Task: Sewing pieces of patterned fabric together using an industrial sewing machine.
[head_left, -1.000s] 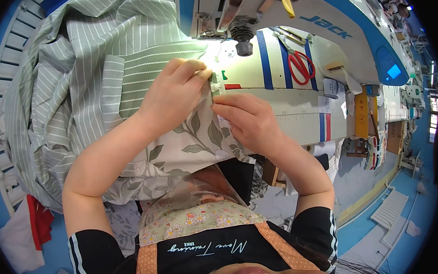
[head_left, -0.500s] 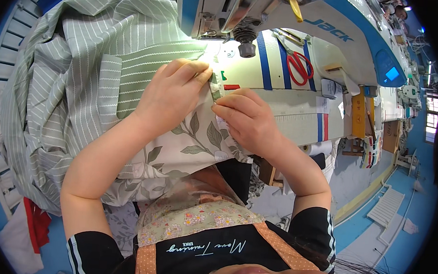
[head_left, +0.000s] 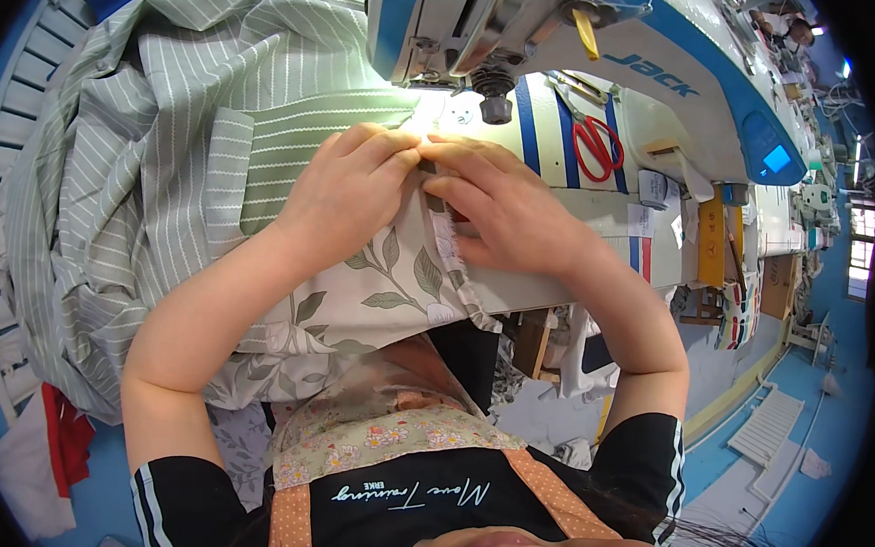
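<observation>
Both my hands meet at the fabric's edge, just in front of the lit needle area of a sewing machine [head_left: 442, 33]. My left hand [head_left: 358, 183] is closed, fingertips pinching the edge of the fabric. Beside it my right hand [head_left: 492, 197] pinches the same edge, its fingertips close to those of the left. The fabric has a leaf-printed cream side [head_left: 377, 280] and a green side with white stripes [head_left: 165, 147], which lies bunched to the left. Its narrow folded edge runs down below my right hand toward my lap. My fingers hide the exact spot being gripped.
Red-handled scissors [head_left: 595, 148] lie on the machine bed, right of the needle area. Farther right stand a yellow box [head_left: 710, 240] and a small grey roll [head_left: 653, 188]. The machine's arm [head_left: 689, 88] overhangs the far side. A slatted white rack [head_left: 14, 147] borders the left.
My right hand has moved up along the fabric edge to join the left hand near the needle area. My left hand has stayed almost in place, still pinching the fabric.
</observation>
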The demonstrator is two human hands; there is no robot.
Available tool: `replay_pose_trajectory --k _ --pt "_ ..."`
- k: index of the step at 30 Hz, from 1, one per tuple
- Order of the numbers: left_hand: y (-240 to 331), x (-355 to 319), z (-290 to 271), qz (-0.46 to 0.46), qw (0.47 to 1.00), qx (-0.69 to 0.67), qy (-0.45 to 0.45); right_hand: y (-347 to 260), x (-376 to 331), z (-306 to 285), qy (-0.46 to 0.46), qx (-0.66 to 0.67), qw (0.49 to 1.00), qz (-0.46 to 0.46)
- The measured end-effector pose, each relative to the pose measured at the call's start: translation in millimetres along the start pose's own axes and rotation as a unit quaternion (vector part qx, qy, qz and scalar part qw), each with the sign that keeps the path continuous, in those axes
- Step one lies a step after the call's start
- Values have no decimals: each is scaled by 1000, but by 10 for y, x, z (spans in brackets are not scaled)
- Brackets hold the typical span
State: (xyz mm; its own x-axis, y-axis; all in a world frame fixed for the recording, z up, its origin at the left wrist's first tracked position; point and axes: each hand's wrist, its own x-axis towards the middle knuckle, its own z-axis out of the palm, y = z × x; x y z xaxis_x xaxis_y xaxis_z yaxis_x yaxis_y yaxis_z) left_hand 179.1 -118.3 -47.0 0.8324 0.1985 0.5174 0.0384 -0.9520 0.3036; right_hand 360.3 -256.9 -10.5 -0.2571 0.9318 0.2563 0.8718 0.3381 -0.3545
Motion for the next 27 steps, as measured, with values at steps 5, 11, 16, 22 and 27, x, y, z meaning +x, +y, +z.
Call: replay_pose_trajectory --k 5,11,16,22,27 --pt "-164 2 -92 -26 998 -60 -20 144 -46 54 -25 21 999 -36" --pt "-725 194 -600 -160 977 110 -90 157 -25 50 -4 19 999 -49" --pt "-537 481 -1049 -229 934 25 -272 181 -43 79 12 16 999 -50" --pt "499 454 -746 -204 924 -147 -288 164 -90 101 2 22 1000 -18" --pt "626 263 -443 -258 890 -289 -242 127 -56 42 -6 53 998 -40"
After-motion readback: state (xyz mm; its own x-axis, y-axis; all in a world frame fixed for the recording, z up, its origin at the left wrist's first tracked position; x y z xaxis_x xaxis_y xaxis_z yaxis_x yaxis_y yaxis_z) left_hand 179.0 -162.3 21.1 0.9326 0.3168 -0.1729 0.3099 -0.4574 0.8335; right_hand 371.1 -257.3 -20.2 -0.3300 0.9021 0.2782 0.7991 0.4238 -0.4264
